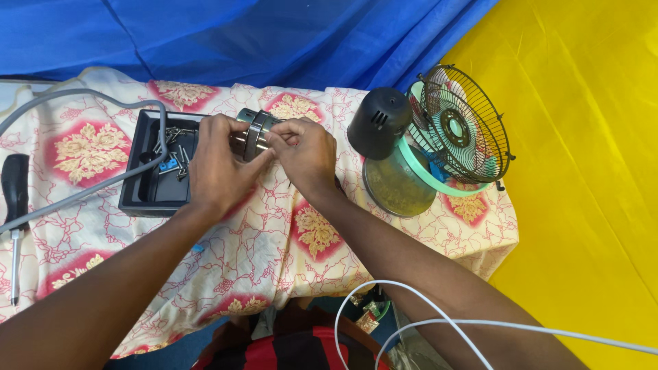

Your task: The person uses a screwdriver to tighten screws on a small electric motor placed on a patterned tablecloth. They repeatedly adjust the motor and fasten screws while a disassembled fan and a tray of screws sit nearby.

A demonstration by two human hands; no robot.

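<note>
Tablecloth (267,240) cream with red floral medallions; tray (134,164) black; fan (459,123) mint green, dark grille; backdrop (582,171) yellow.

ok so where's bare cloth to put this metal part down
Bare cloth lies in front of the hands, and between the screwdriver and the black tray. It is crowded by the tray of screws, the grey cable and the fan at right.
</note>
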